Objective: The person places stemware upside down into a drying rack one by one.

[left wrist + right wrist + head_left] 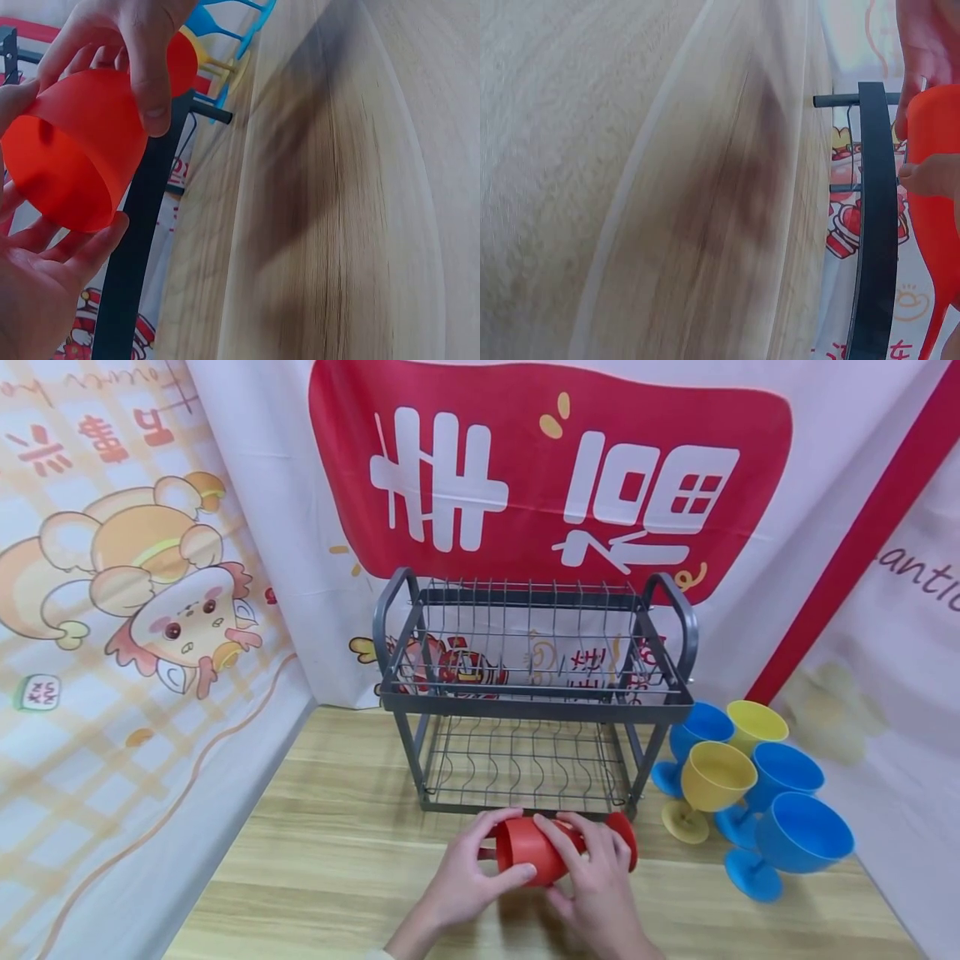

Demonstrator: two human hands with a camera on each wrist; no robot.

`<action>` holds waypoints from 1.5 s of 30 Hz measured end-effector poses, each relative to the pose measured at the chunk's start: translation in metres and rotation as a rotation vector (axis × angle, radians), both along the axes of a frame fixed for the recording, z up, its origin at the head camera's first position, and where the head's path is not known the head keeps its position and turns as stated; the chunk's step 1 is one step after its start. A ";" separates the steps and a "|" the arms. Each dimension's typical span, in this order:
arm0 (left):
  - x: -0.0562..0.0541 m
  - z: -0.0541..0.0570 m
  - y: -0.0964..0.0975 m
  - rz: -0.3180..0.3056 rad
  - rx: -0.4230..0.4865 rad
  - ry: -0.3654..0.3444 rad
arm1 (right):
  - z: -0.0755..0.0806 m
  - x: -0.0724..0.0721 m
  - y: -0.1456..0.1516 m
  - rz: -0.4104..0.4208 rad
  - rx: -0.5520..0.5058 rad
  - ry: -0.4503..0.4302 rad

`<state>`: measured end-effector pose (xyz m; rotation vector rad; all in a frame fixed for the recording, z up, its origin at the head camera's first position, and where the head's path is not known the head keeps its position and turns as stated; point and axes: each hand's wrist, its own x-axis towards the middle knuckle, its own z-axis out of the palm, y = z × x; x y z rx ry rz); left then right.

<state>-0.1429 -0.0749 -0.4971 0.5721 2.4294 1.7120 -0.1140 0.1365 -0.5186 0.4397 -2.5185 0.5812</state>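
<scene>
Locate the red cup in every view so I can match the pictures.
Head: the red cup is low, just right of centre.
Left wrist: red cup at upper left, mouth toward the lower left.
Right wrist: red cup at the right edge, partly cut off.
Shared landmark: the dark rack, partly visible in both wrist views.

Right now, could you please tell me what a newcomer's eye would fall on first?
Probably the red goblet, held sideways by the left hand and right hand in front of the dark two-tier rack. Next, perhaps, three blue goblets and two yellow goblets standing to the rack's right on the table.
</scene>
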 end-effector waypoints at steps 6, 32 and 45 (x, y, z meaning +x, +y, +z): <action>0.000 -0.001 -0.010 0.010 0.011 -0.035 | -0.001 0.002 -0.006 0.007 0.007 0.008; -0.009 0.006 -0.006 0.092 0.230 -0.064 | 0.005 0.013 0.001 -0.064 -0.218 0.180; -0.003 0.011 0.008 0.110 0.428 -0.019 | 0.029 0.014 -0.019 -0.167 -0.993 -0.446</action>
